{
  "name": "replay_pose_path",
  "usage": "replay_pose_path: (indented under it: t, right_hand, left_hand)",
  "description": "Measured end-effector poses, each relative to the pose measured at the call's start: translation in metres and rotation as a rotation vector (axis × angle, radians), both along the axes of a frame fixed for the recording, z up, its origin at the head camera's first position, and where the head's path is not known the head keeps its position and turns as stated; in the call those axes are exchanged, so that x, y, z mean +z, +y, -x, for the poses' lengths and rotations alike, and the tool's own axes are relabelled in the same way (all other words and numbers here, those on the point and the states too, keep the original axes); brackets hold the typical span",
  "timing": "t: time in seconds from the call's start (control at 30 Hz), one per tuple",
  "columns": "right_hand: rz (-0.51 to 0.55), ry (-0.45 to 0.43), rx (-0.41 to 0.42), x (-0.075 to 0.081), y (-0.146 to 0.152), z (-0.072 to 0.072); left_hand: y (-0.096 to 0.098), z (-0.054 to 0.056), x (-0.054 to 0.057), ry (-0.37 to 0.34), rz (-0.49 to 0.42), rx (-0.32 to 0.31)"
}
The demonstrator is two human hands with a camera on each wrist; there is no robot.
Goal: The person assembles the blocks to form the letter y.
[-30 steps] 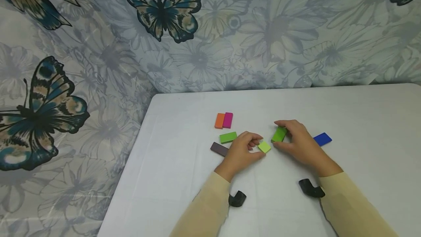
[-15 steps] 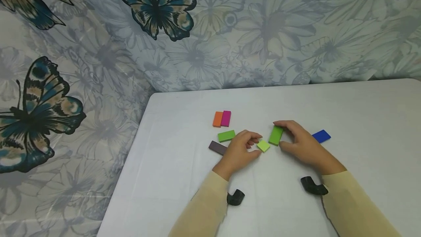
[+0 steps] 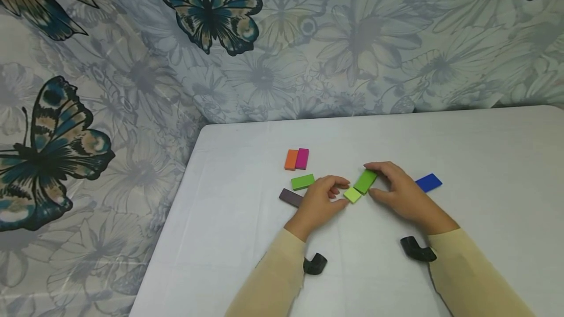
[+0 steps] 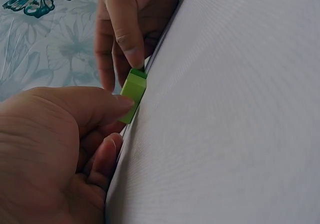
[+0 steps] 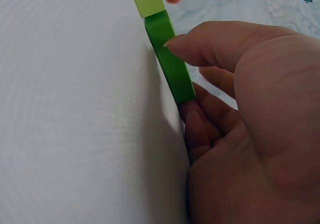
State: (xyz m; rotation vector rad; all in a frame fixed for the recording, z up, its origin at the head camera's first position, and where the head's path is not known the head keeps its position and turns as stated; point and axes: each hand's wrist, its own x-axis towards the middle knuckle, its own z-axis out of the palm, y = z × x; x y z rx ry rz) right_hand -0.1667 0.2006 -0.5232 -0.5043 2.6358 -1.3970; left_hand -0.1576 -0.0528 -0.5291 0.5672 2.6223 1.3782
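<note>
White tabletop (image 3: 246, 219), near edge outside my view. Left hand (image 3: 318, 205) pinches lime block (image 3: 352, 195); right hand (image 3: 400, 194) grips abutting green block (image 3: 365, 181). Grey block (image 3: 290, 197) partly hidden.

Green block (image 3: 365, 181) moved up to lime block (image 3: 352, 195), apparently touching.

The person's left arm (image 3: 270, 273) and right arm (image 3: 476, 275), both sleeved in pale yellow, converge from the near side. The left grip (image 3: 318, 205) pinches between thumb and fingers, some fingers curled inward. The right grip (image 3: 400, 193), facing it a little apart, pinches likewise, thumb nearer, forefinger farther.
</note>
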Motion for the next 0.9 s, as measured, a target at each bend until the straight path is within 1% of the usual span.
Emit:
replay_pose_path:
  t: [0.1,0.37,0.77,0.9]
  right_hand:
    - [-0.002,0.003,-0.001,0.0008,-0.0011,0.0002]
    - [-0.017,0.0,-0.008,0.003,-0.0028,-0.0007]
    - [0.001,-0.001,-0.013,0.0016,-0.0024,-0.0014]
    - [0.025,0.004,-0.019,0.0019,-0.0022,-0.0029]
  left_hand:
    - [-0.0002,-0.0003,0.0014,0.0,0.0,0.006]
    - [-0.0007,-0.0004,0.002,0.03,-0.009,0.006]
    - [-0.0002,-0.0009,0.0036,0.007,-0.02,0.012]
    - [0.0001,-0.0015,0.004,-0.004,-0.027,0.014]
